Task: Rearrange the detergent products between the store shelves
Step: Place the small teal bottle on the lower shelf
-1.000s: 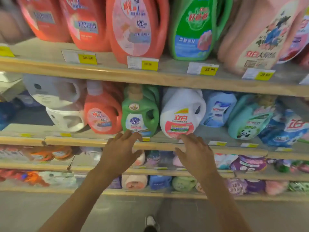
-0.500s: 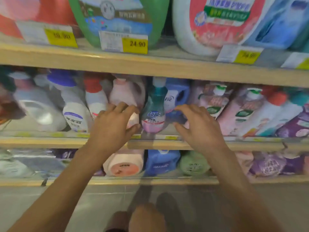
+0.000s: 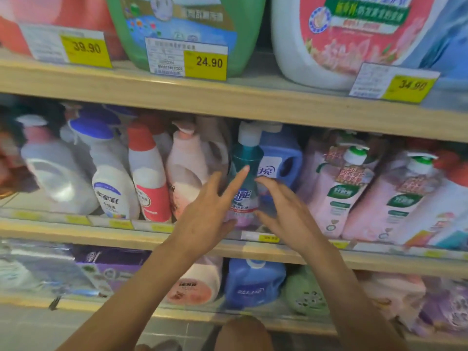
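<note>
A slim teal detergent bottle (image 3: 246,158) with a white pump top stands upright at the front of the middle shelf (image 3: 76,231). My left hand (image 3: 207,214) is at its left side, fingers spread, the index finger lying across the bottle's body. My right hand (image 3: 283,211) is cupped at its right side, fingers apart; whether it touches the bottle I cannot tell. Neither hand is closed around it. A pink bottle (image 3: 187,171) stands just left, a blue jug (image 3: 281,158) just behind right.
Large green (image 3: 187,24) and white (image 3: 342,39) jugs sit on the shelf above, behind yellow price tags. White and red-capped bottles (image 3: 149,173) crowd the left, pink pump bottles (image 3: 339,193) the right. The bottom shelf holds lying bottles and pouches. My knee (image 3: 243,333) shows below.
The view has dropped from the big-jug shelf to the shelf below and moved closer. Both hands have closed in from either side onto the teal bottle.
</note>
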Demonstrator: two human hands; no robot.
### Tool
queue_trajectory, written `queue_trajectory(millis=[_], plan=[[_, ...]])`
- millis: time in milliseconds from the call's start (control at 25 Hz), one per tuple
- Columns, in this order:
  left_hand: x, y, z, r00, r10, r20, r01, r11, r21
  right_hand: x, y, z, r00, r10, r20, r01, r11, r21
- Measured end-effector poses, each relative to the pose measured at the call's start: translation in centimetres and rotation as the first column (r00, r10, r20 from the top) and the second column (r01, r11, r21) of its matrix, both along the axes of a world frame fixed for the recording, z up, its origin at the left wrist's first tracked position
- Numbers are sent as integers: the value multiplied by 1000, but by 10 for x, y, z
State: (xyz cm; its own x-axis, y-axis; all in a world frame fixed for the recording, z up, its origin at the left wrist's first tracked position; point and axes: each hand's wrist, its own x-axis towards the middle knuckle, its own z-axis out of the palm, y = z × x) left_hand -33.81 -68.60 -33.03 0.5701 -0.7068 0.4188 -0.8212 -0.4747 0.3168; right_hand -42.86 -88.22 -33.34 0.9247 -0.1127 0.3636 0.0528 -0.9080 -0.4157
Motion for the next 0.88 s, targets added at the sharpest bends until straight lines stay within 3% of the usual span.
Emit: queue_trajectory(millis=[240, 480, 880], plan=[[13, -34, -23, 995, -30, -95, 17, 991, -131, 30, -23, -28, 994, 93, 58, -98, 992, 80], [15, -56, -33, 999, 51, -14, -52, 988, -142, 46, -32, -52, 985, 169, 25, -170, 956, 239], [-1, -63, 13, 998, 46, -32, -50, 986, -162, 27, -44, -21, 993, 95, 75, -116, 925, 363]])
